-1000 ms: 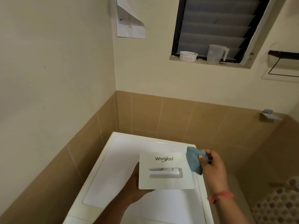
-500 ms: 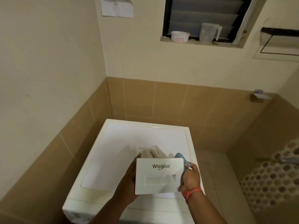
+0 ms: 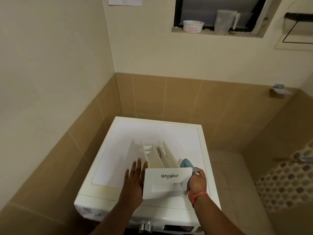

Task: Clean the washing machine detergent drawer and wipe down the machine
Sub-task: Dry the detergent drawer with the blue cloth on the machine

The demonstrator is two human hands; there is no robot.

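Observation:
The white Whirlpool detergent drawer lies lengthwise over the top of the white washing machine, its front panel toward me and its compartments pointing away. My left hand lies flat against the drawer's left side, fingers straight. My right hand holds the panel's right edge and pinches a blue cloth, which sticks out above the fingers beside the drawer. Whether the drawer rests on the machine or hovers just above it I cannot tell.
The machine stands in a corner between a tiled wall on the left and one behind. A window ledge above holds a white bowl and a clear jug. A tap and honeycomb tiling are at the right. The control panel shows at the bottom.
The drawer came down from upright in front of me to lie flat over the machine top. My left hand's fingers straightened along its side. The view tilted downward.

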